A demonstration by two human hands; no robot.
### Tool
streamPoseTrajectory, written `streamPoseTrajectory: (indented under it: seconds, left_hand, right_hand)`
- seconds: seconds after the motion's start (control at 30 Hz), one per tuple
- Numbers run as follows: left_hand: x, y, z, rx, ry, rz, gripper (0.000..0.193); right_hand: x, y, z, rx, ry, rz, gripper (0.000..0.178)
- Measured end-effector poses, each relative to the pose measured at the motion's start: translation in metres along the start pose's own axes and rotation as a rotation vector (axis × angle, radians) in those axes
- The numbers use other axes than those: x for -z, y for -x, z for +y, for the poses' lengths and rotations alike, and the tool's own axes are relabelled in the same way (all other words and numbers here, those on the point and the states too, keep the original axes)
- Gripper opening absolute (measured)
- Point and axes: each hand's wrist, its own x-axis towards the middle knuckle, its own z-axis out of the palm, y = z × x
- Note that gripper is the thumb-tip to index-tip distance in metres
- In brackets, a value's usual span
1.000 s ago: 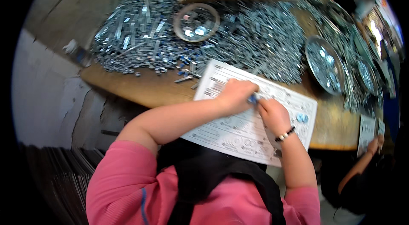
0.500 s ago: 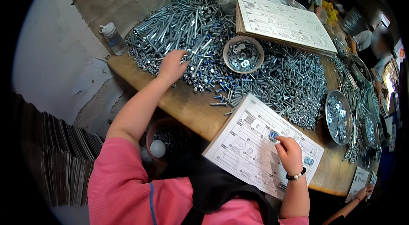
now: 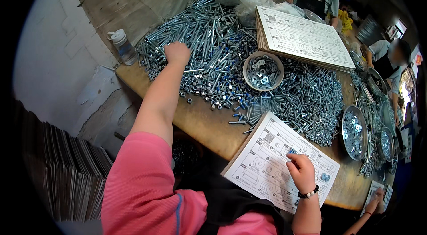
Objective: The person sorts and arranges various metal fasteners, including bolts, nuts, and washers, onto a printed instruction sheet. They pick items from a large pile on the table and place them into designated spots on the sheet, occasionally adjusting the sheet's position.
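Observation:
My left hand (image 3: 177, 53) is over the heap of long bolts (image 3: 202, 28), its fingers curled down and away. What they hold, if anything, is hidden. My right hand (image 3: 303, 172), with a dark beaded bracelet at the wrist, rests above a stack of printed cards (image 3: 253, 177). Its fingers are bent in, and whatever is inside them does not show. Just past the fingertips sit small blue-and-silver fasteners (image 3: 291, 151). A few bluish washers (image 3: 325, 176) lie near the card's right side.
Loose nuts (image 3: 209, 95) and short bolts (image 3: 311, 101) spread over the wooden table (image 3: 202, 126). A bowl of washers (image 3: 263, 71) stands among them, before another card stack (image 3: 307, 37). A bottle (image 3: 123, 47) stands at left, metal bowls (image 3: 354, 132) at right. Other people work beyond.
My left hand has moved farther away, from the nuts up onto the long bolts. My right hand stays over the card, slightly lower in the picture; the view has shifted a little.

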Motion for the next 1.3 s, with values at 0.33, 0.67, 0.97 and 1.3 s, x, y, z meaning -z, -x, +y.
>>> streamPoseTrajectory:
  seconds: [0.33,0.67,0.97,1.3]
  left_hand:
    - [0.01,0.035,-0.025,0.032,0.037,-0.073,0.027]
    - [-0.001,0.039,-0.03,0.089,0.186,-0.07,0.024]
    - [0.074,0.129,-0.026,-0.249,0.418,0.207,0.016]
    - [0.092,0.207,0.156,-1.171,0.807,-0.016,0.017]
  right_hand:
    - [-0.003,0.001,0.007,-0.018,-0.012,-0.031,0.02]
    - [0.003,-0.002,-0.005,-0.007,-0.014,-0.038,0.021]
    - [0.02,-0.018,0.018,0.09,0.174,0.198,0.031]
    - [0.033,-0.059,0.043,0.112,0.259,0.098,0.038]
